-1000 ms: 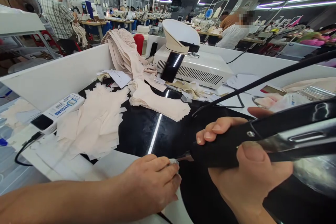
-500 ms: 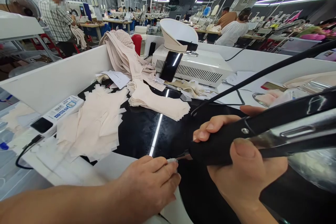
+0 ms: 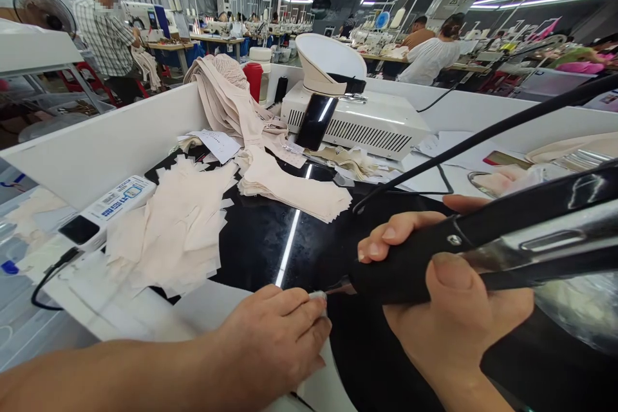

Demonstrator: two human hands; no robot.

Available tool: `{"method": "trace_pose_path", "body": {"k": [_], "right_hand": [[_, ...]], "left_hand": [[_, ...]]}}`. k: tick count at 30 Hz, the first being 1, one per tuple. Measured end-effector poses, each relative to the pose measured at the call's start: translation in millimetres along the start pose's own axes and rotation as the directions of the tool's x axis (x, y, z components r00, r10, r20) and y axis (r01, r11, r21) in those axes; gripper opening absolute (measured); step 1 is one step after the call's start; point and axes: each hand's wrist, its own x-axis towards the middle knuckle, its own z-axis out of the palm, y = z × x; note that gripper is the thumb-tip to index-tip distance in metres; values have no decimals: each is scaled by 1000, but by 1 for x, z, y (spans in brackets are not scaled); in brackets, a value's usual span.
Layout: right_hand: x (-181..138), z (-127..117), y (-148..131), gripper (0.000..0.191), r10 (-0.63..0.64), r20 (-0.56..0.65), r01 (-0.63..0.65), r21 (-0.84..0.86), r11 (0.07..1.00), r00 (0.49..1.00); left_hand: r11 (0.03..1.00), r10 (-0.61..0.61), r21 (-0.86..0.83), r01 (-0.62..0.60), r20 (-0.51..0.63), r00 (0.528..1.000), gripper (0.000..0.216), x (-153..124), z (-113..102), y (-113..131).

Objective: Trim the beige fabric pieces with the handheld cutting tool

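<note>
My left hand (image 3: 273, 341), low in the middle, is closed in a pinch. A small greyish-white piece (image 3: 317, 296), perhaps cloth, peeks out at its fingertips, mostly hidden. My right hand (image 3: 458, 315) is wrapped round a thick black hand tool (image 3: 393, 280) with a long silver strip along its side. A thin metal tip (image 3: 342, 287) sticks out of the tool and meets the whitish piece at the left fingers. Beyond the hands lie a stack of pale pink fabric pieces (image 3: 294, 187) and a loose heap of pale cut pieces (image 3: 174, 225).
A black cable (image 3: 483, 135) arches over the right side. At the back stands a vented white box (image 3: 352, 119) with a phone (image 3: 316, 121) leaning on it and a white cap-like object (image 3: 331, 64) on top. A white box-shaped device (image 3: 109, 209) lies left. Low white walls (image 3: 106, 148) edge the table.
The whole view has shifted very slightly. Both hands, the black tool and the whitish piece keep practically the same positions.
</note>
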Motion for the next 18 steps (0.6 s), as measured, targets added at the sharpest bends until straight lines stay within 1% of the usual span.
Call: {"method": "trace_pose_path", "body": {"k": [2, 6, 8, 12, 18], "right_hand": [[0, 2, 1, 48, -1, -17, 1, 10, 1000, 1000], [-3, 5, 6, 52, -21, -88, 24, 34, 999, 996], [-4, 5, 6, 54, -6, -107, 10, 35, 999, 994], [-4, 4, 4, 53, 5, -93, 0, 44, 999, 996], [-4, 4, 4, 47, -26, -65, 27, 10, 1000, 998]], "left_hand": [[1000, -1, 3, 1, 5, 1000, 37, 0, 1, 0], [1000, 7, 23, -7, 15, 1000, 37, -4, 3, -2], [999, 18, 34, -19, 31, 999, 35, -6, 4, -3], [998, 37, 47, -41, 94, 995, 32, -8, 3, -2], [996, 55, 61, -65, 155, 986, 30, -4, 1, 1]]}}
